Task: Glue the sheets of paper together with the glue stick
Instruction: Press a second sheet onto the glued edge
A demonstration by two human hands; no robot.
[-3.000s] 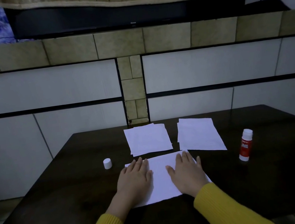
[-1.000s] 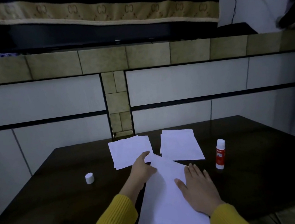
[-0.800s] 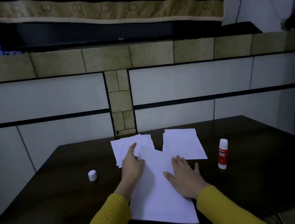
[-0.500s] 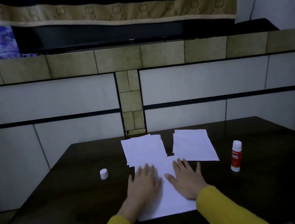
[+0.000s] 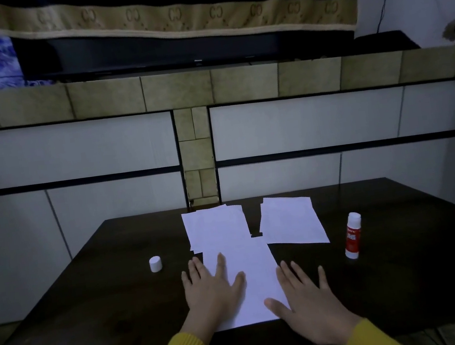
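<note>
While both hands press flat, sheet lengthwise away, glue stick upright

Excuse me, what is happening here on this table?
A person in yellow sleeves is gluing paper. Both hands lie flat and open: the left hand presses on the near sheet, the right hand rests at its right edge. Two more lots of paper lie behind. The glue stick stands uncapped to the right, untouched; its cap sits to the left.
</note>
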